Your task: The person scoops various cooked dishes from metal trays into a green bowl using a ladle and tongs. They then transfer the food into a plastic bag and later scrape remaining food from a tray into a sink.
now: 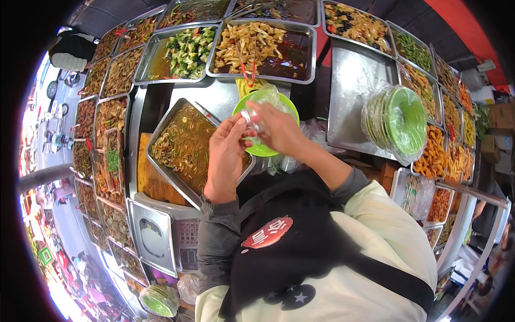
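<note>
My left hand and my right hand meet in front of my chest, both pinching a piece of clear plastic film. Below them is a round green plastic bowl with a crumpled clear plastic bag at its top. A yellow cloth lies just beyond the bowl. To the left, a tilted metal tray holds food in brown broth, partly hidden by my left hand and forearm. What the bowl holds is hidden by my hands.
Metal trays of cauliflower and broccoli stand ahead, red-handled tongs in the former. Stacked green plates in plastic stand right, by a steel surface. A weighing scale is at lower left. More food trays line both sides.
</note>
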The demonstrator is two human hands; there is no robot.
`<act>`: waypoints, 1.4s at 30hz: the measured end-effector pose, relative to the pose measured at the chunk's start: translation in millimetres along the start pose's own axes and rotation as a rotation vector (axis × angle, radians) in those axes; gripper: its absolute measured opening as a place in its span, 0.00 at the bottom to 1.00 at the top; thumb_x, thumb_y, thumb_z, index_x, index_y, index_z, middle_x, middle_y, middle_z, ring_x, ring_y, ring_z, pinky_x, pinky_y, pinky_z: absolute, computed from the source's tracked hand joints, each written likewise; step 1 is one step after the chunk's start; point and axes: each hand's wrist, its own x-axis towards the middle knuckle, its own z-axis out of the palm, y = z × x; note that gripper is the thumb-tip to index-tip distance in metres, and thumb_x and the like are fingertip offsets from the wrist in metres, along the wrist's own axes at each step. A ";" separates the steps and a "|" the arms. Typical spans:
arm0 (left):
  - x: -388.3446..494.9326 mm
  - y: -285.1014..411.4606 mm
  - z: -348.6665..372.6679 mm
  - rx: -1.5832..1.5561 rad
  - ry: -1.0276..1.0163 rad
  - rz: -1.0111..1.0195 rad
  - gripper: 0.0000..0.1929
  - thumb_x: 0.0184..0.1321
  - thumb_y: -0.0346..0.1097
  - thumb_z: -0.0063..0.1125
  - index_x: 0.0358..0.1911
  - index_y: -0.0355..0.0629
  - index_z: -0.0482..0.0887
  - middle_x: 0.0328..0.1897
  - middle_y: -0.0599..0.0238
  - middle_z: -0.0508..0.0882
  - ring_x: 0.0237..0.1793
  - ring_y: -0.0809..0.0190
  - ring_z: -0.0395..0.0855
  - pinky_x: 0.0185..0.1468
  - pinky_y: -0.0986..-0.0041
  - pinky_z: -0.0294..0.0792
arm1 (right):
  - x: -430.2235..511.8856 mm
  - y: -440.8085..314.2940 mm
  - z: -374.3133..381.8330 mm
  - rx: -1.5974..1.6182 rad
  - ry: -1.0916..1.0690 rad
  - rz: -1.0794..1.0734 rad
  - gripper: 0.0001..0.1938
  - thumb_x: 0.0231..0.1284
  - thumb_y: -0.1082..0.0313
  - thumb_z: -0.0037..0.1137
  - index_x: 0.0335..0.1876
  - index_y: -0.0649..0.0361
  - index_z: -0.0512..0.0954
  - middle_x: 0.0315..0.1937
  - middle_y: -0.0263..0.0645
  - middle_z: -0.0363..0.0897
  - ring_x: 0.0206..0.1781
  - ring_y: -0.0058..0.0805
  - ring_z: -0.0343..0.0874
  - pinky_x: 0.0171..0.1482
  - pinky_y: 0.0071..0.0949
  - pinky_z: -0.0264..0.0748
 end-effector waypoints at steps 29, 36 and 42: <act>-180.3 -204.8 206.1 1.052 -1.662 0.932 0.13 0.66 0.41 0.47 0.35 0.40 0.82 0.58 0.59 0.83 0.67 0.49 0.72 0.77 0.51 0.47 | -381.4 4.7 -61.6 -0.126 0.761 0.342 0.37 0.54 0.51 0.65 0.68 0.61 0.68 0.70 0.47 0.65 0.74 0.45 0.60 0.73 0.45 0.56; -229.7 -266.6 324.9 0.995 -1.982 0.818 0.57 0.39 0.46 0.80 0.74 0.37 0.57 0.77 0.45 0.59 0.76 0.41 0.57 0.76 0.51 0.51 | -536.8 -17.4 -85.1 0.410 1.237 0.706 0.20 0.75 0.53 0.45 0.56 0.62 0.77 0.52 0.41 0.80 0.54 0.31 0.79 0.54 0.33 0.76; -265.0 -387.7 445.9 0.734 -1.911 0.908 0.61 0.35 0.41 0.83 0.74 0.34 0.53 0.73 0.39 0.63 0.72 0.38 0.61 0.73 0.55 0.56 | -626.9 -112.9 -122.9 0.766 2.119 0.473 0.24 0.80 0.55 0.27 0.60 0.66 0.72 0.52 0.47 0.80 0.52 0.38 0.82 0.57 0.36 0.79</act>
